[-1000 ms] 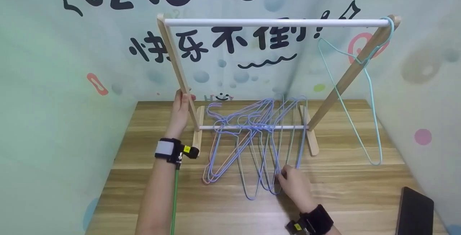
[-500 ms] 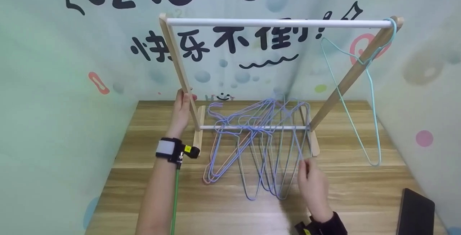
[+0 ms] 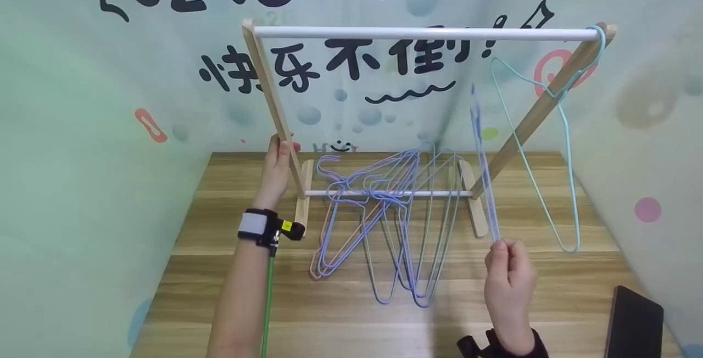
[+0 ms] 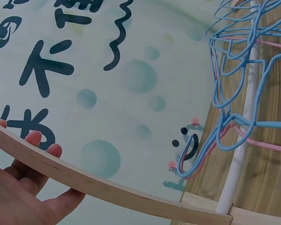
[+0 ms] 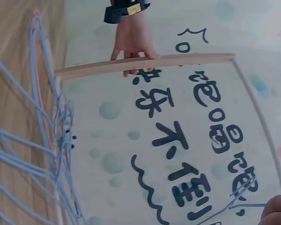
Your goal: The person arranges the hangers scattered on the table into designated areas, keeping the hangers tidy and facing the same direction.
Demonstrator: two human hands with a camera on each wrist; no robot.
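A small wooden rack [image 3: 274,111] with a white top bar [image 3: 423,33] stands on the wooden table [image 3: 549,286]. My left hand [image 3: 276,167] grips the rack's left leg [image 4: 84,180]. My right hand [image 3: 508,278] pinches a blue wire hanger [image 3: 482,166] by its lower end and holds it upright in front of the rack's right leg. A pile of blue, pink and grey wire hangers [image 3: 384,221] lies tangled over the rack's lower bar [image 3: 434,194]. A mint hanger [image 3: 549,144] hangs from the top bar's right end.
A dark flat object [image 3: 631,322] lies at the table's front right corner. Pale walls with black lettering [image 3: 351,67] close in behind and on both sides. Bare wood shows along the table's front edge.
My right hand has pulled one blue hanger out of the pile, moved right and lifted it upright. The left hand has stayed on the rack's leg.
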